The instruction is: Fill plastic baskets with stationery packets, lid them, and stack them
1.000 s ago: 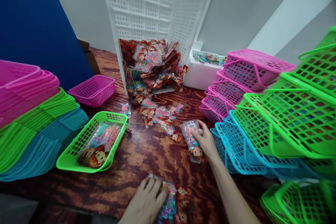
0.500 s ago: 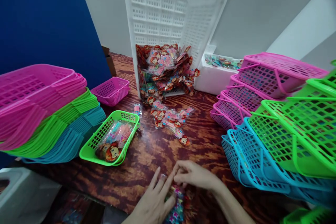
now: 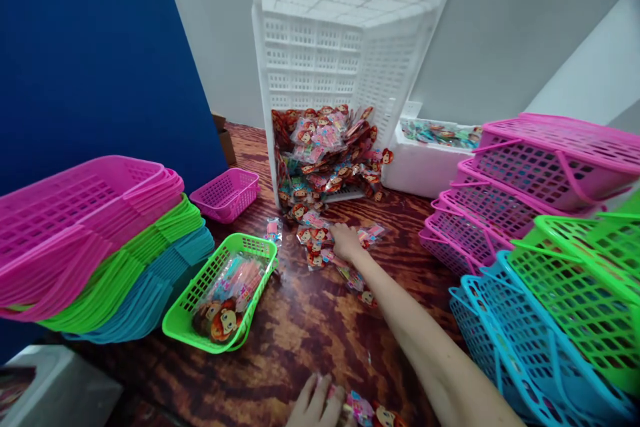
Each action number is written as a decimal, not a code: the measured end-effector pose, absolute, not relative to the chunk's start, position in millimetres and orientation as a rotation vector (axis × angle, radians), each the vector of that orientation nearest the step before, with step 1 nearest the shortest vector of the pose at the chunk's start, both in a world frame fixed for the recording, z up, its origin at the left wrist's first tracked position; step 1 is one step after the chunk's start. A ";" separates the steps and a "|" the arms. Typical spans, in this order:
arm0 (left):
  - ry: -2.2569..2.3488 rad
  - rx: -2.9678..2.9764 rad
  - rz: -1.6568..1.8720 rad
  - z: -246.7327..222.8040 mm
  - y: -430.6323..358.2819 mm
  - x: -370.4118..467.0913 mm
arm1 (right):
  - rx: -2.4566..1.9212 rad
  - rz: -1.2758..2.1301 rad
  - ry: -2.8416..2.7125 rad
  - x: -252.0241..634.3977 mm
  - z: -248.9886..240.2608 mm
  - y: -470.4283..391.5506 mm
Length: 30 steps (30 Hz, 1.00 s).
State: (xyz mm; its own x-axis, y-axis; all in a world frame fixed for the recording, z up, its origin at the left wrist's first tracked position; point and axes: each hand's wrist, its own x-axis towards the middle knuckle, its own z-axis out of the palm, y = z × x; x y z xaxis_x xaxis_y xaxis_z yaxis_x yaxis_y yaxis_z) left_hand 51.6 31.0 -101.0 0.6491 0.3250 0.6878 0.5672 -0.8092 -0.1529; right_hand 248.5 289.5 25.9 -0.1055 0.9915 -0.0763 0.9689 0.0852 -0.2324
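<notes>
My right hand (image 3: pixel 345 242) reaches forward onto the loose packets (image 3: pixel 316 238) in front of the white crate; its fingertips are hard to make out. Near the bottom edge, my left hand (image 3: pixel 317 403) lies with fingers spread beside and partly over some colourful packets (image 3: pixel 361 407). A green basket (image 3: pixel 173 320) left of centre holds several clear packets with a red-haired cartoon head (image 3: pixel 226 321). One small packet (image 3: pixel 273 230) lies just beyond that basket's right corner.
The white crate (image 3: pixel 315 57), tipped on its side, spills packets. Nested baskets (image 3: pixel 145 240) stand left, with a pink basket (image 3: pixel 225 195) behind. Stacked baskets (image 3: pixel 540 307) fill the right side. A white box (image 3: pixel 425 167) sits behind.
My right hand has left my left hand and moved forward to the loose packets. My left hand is lower in view. The camera view has shifted, so the surroundings appear lower.
</notes>
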 end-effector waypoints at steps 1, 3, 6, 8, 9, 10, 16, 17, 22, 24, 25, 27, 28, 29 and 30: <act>-0.742 -2.475 -0.997 -108.6 30.4 52.9 | -2.028 0.322 -2.243 250.3 24.9 291.2; -0.776 -2.428 -1.057 -114.3 29.6 54.1 | -2.016 0.300 -2.247 257.3 25.3 288.8; -0.726 -2.496 -0.952 -98.2 29.8 51.1 | -1.992 0.299 -2.244 270.9 30.9 277.8; -0.681 -2.563 -0.862 -79.6 30.8 47.8 | -2.005 0.293 -2.224 275.8 35.8 271.4; -0.665 -2.588 -0.826 -71.1 31.4 46.5 | -2.024 0.284 -2.210 275.3 38.0 269.6; -0.661 -2.600 -0.810 -64.3 31.9 45.7 | -2.047 0.272 -2.195 272.3 39.6 268.9; -0.704 -2.590 -0.830 -65.4 30.4 46.6 | -2.081 0.256 -2.301 219.5 35.8 275.3; -0.713 -2.602 -0.808 -68.3 29.6 46.6 | -2.081 0.261 -2.340 211.9 34.2 275.6; -0.743 -2.692 -0.619 -64.7 23.9 47.5 | -2.072 0.245 -2.483 207.9 31.2 272.4; -0.771 -2.698 -0.600 -55.3 21.7 48.4 | -2.075 0.234 -2.515 213.9 31.4 270.3; -0.782 -2.702 -0.596 -50.1 21.0 48.6 | -2.079 0.230 -2.525 216.0 31.4 269.4; -0.784 -2.721 -0.577 -40.5 20.1 48.3 | -2.088 0.218 -2.535 217.3 30.8 267.9; -0.783 -2.729 -0.561 -36.7 19.9 47.9 | -2.091 0.211 -2.538 216.6 30.4 267.5; -0.784 -2.734 -0.547 -33.8 19.8 47.5 | -2.093 0.206 -2.541 215.4 30.1 267.4; -0.783 -2.733 -0.545 -31.9 19.7 47.0 | -2.093 0.203 -2.546 214.1 30.0 267.4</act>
